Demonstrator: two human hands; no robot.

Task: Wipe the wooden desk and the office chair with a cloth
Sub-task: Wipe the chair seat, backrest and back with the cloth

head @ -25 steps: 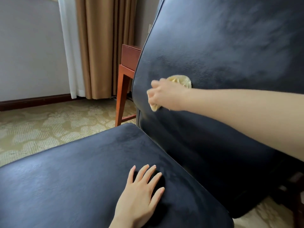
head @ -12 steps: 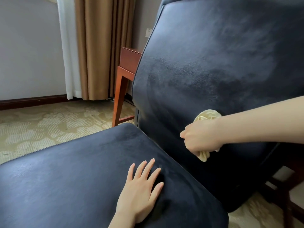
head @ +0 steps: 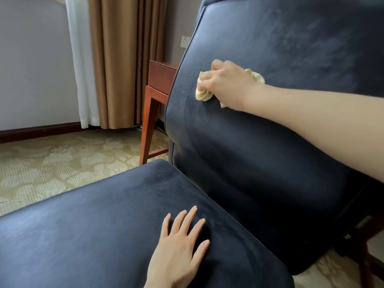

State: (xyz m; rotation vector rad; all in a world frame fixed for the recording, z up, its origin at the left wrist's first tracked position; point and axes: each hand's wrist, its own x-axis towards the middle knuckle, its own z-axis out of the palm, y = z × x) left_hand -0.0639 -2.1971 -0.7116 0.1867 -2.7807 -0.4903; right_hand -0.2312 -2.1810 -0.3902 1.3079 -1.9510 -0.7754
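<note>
A dark navy upholstered office chair fills the view, its backrest (head: 280, 48) rising at the right and its seat (head: 93, 225) spreading across the bottom. My right hand (head: 227, 84) grips a crumpled pale yellow cloth (head: 202, 93) and presses it against the backrest near its left edge. My left hand (head: 179, 248) lies flat on the seat with fingers spread and holds nothing. Behind the backrest's left edge shows one corner and leg of the reddish wooden desk (head: 160, 80).
Patterned beige carpet (head: 52, 163) covers the floor left of the chair. Brown curtains (head: 116, 59) and a white sheer hang at the back wall above a dark baseboard. A wall socket (head: 185, 41) sits beside the backrest. A dark chair leg (head: 363, 246) shows at lower right.
My right hand swept the cloth down to the lower backrest, then back up and left toward the backrest's left edge. My left hand stayed flat on the seat.
</note>
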